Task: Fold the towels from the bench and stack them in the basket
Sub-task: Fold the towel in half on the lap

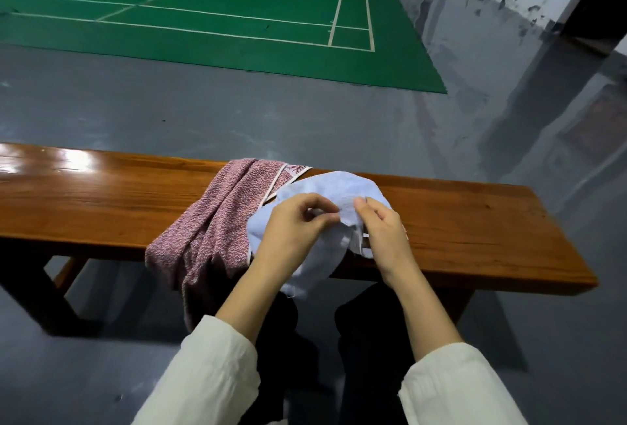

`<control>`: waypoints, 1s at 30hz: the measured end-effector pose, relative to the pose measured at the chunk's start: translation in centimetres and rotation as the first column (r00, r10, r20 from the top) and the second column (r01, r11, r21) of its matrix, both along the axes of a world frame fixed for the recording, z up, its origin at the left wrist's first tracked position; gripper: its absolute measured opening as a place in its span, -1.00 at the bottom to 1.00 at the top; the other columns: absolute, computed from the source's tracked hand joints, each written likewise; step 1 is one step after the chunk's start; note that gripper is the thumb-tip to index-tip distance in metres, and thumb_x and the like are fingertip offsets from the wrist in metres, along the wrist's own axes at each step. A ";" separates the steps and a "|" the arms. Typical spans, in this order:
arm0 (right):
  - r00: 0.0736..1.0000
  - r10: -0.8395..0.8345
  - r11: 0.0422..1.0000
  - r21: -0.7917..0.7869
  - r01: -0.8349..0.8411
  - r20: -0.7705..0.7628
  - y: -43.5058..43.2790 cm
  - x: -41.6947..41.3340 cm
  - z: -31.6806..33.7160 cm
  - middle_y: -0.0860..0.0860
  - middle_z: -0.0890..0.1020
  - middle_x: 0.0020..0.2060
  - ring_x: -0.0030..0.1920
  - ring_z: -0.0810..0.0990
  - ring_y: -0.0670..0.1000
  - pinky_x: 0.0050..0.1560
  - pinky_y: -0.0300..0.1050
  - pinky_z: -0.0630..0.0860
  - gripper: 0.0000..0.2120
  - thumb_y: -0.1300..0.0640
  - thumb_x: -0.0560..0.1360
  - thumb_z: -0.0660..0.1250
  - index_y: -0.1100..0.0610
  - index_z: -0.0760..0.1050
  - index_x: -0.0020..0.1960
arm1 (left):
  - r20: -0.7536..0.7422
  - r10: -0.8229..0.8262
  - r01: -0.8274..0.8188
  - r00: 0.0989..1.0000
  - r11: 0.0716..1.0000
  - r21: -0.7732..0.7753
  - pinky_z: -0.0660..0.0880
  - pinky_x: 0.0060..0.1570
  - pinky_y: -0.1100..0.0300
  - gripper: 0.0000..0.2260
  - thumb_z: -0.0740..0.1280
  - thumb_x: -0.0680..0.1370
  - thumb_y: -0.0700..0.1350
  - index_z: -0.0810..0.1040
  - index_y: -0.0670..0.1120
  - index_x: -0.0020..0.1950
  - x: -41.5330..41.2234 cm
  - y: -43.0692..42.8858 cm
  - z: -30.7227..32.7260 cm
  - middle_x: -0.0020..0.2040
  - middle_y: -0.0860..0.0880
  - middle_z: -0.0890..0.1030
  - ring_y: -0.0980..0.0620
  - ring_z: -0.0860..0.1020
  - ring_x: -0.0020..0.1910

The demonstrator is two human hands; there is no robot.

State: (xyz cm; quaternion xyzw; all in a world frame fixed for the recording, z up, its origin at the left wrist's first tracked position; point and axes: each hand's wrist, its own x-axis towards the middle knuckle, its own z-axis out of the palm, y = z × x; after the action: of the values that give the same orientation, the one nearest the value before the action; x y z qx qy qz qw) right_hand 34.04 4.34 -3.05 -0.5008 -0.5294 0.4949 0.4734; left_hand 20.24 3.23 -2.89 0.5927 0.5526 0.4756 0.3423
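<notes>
Towel, pale blue and crumpled on the bench, sits pinched by left hand and right hand.

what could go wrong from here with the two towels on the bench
The pink towel hangs far off the bench and the blue towel overlaps it; lifting the blue one could drag it to the floor.
The left hand and right hand pinch the blue towel close together, so its loose end may sag and fold crooked.
</notes>
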 end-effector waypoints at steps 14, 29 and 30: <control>0.996 0.028 0.999 -0.041 -0.032 -0.082 -0.2 1.4 -0.9 0.13 0.38 -0.33 -0.29 0.32 0.11 -0.33 -0.12 0.25 -0.72 0.10 0.61 0.23 0.14 0.40 -0.26 | -0.420 -0.096 0.255 0.902 0.905 0.341 0.40 -0.13 0.43 -0.92 0.42 0.43 -0.27 0.59 -0.22 -0.10 0.3 1.2 -2.5 -0.11 0.06 0.38 0.33 0.43 -0.17; 0.963 0.032 0.994 -0.095 -0.060 -0.267 -0.4 2.3 0.2 0.21 0.50 -0.19 -0.11 0.44 0.13 -0.12 -0.05 0.38 -0.71 0.07 0.51 0.18 0.28 0.53 -0.09 | -0.206 0.146 -0.079 0.968 0.950 0.303 0.34 0.02 0.03 -0.83 0.27 0.42 0.16 0.42 0.13 -0.30 3.9 1.0 -0.2 -0.28 0.12 0.56 0.13 0.36 -0.11; 0.962 0.039 0.994 -0.089 -0.065 -0.270 -0.4 2.4 0.2 0.19 0.47 -0.20 -0.12 0.43 0.13 -0.14 -0.04 0.37 -0.65 0.05 0.47 0.17 0.35 0.51 -0.08 | -0.180 0.149 -0.093 0.972 0.954 0.285 0.37 0.01 0.03 -0.82 0.29 0.41 0.16 0.39 0.14 -0.32 3.9 1.1 -0.2 -0.28 0.13 0.55 0.14 0.37 -0.12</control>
State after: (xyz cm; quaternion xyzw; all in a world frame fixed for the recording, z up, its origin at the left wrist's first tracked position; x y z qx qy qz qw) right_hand 36.45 3.95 -2.83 -0.4378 -0.4489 0.5953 0.5024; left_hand 24.16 4.34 -3.05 0.6440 0.5482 0.5060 0.1697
